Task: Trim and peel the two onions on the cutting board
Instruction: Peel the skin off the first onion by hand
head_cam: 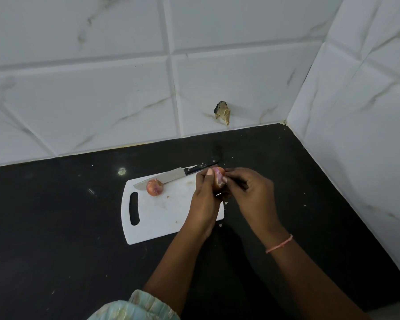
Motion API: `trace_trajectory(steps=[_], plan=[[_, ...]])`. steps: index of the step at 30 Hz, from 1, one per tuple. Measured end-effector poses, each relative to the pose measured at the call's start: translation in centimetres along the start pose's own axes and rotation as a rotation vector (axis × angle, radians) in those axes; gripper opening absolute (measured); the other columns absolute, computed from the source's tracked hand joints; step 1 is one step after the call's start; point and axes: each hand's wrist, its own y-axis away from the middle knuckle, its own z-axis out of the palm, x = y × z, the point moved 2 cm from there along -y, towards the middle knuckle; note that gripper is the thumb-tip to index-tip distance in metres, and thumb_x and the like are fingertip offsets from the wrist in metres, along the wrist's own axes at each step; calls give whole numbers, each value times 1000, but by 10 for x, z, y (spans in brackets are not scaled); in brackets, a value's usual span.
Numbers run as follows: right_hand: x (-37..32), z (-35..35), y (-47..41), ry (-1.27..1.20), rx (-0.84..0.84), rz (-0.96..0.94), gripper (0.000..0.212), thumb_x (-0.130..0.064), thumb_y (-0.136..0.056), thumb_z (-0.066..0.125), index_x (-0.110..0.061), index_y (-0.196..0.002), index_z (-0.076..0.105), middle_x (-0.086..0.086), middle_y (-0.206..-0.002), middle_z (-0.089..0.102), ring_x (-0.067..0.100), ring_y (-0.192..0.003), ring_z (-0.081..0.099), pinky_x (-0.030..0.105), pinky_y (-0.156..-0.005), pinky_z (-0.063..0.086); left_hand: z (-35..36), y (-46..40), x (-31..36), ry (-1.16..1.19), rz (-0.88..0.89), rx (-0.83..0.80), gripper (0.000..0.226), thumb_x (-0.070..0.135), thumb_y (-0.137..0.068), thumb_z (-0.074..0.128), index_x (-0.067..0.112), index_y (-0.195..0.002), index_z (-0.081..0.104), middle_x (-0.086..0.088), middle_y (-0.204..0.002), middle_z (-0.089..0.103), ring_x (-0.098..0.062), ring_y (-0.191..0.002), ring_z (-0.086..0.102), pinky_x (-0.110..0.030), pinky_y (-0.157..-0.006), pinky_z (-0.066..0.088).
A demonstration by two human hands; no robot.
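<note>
Onion number one (218, 179) is held above the right end of the white cutting board (162, 215), gripped by both hands. From the head camera, the left hand (204, 199) curls round it with the thumb up along its side, while the right hand (249, 192) pinches at its skin near the top. A second onion (154, 187) sits on the board's far left part, touching the knife (171, 175) blade. The board lies on a black counter (56, 227).
</note>
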Motion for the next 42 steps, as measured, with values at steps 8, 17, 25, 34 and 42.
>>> trace_trajectory(steps=[8, 17, 25, 34, 42], plan=[[-3, -5, -5, 33, -45, -25, 12, -15, -85, 73, -9, -95, 75, -2, -89, 73, 7, -83, 69, 31, -75, 59, 0, 4, 8, -161, 87, -21, 27, 36, -107, 36, 20, -124, 50, -11, -118, 66, -28, -104, 66, -21, -69, 53], [-12, 1, -7, 132, -81, -34, 13, -24, -88, 65, -12, -90, 67, -3, -88, 64, 1, -77, 60, 10, -70, 50, 1, 11, 12, -237, 144, -23, 28, 36, -106, 35, 22, -127, 46, -4, -121, 62, -20, -105, 65, -15, -69, 52], [-13, 0, -19, 283, -287, 5, 12, -23, -94, 59, -14, -90, 52, -1, -95, 51, 8, -79, 54, 16, -68, 45, -6, 7, 18, -163, 129, -89, 23, 27, -107, 36, 17, -119, 53, -10, -110, 66, -11, -82, 65, -22, -64, 50], [-10, -8, -12, -90, -190, 222, 14, -30, -93, 61, -23, -105, 62, -11, -96, 66, -2, -89, 65, 10, -74, 50, -3, 7, 22, 58, 38, -97, 25, 22, -105, 37, 13, -116, 57, -5, -97, 69, -13, -79, 66, -24, -61, 50], [-12, -3, -7, -87, -45, 140, 6, -13, -88, 69, -15, -94, 69, -6, -92, 70, 4, -88, 67, 23, -80, 57, 0, 9, 24, 27, 54, -144, 29, 31, -103, 43, 15, -127, 49, 3, -107, 70, -12, -97, 67, -25, -79, 54]])
